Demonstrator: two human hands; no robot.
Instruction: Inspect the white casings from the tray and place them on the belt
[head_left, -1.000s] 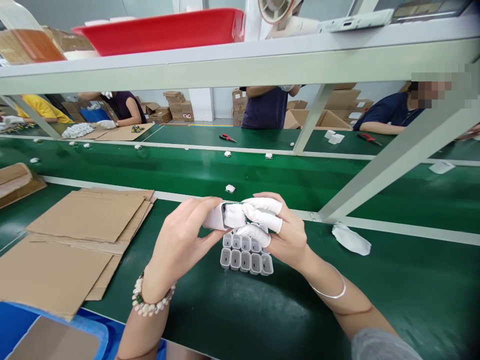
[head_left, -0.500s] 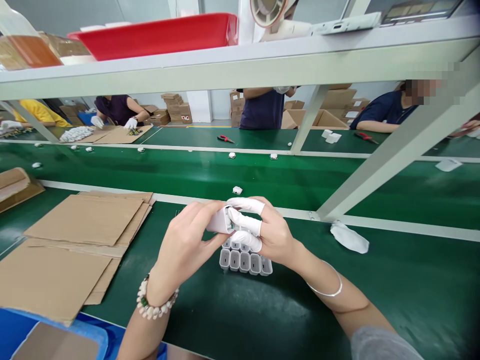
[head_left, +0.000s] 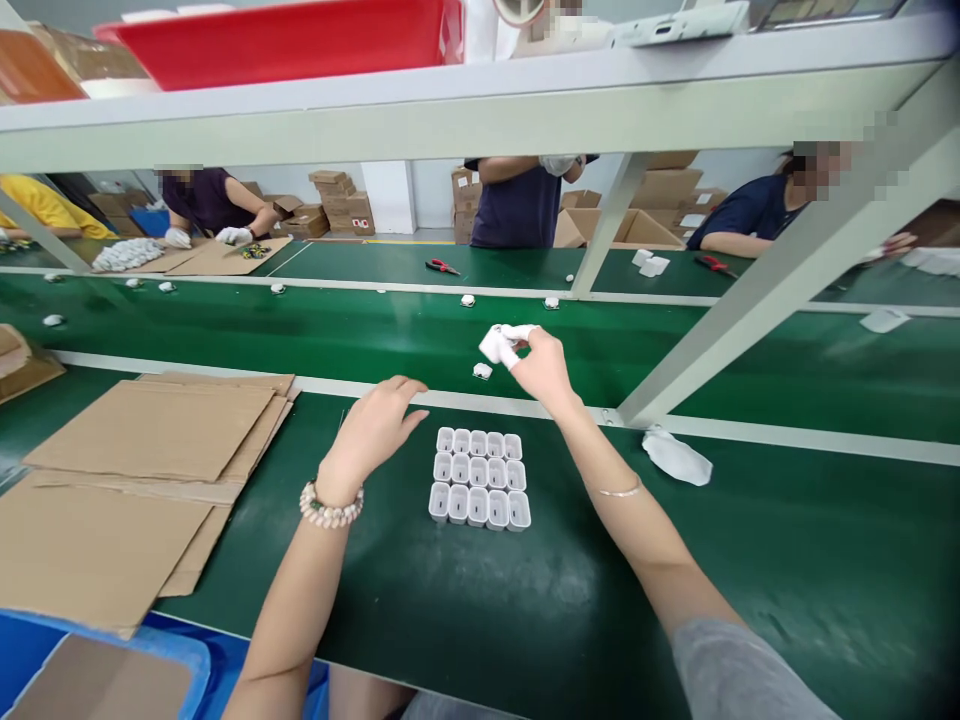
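Observation:
My right hand [head_left: 531, 362], with white finger cots on its fingertips, is stretched out over the green conveyor belt [head_left: 300, 335] and pinches a small white plug-like part [head_left: 492, 344]. Another small white part [head_left: 482, 371] lies on the belt just below it. My left hand [head_left: 373, 426] hovers with loosely curled fingers and holds nothing, left of a block of several small translucent white caps [head_left: 478, 477] standing in rows on the green table.
Flat cardboard sheets [head_left: 142, 470] lie to the left, and a crumpled white glove [head_left: 676, 457] lies to the right. More white parts ride the belt. A diagonal frame strut [head_left: 780, 270] crosses on the right. Other people [head_left: 517, 205] work across the belt; red scissors [head_left: 442, 266] lie there.
My hands have separated. The right hand moved forward over the belt with the white part. The left hand let go and stayed near the block of caps.

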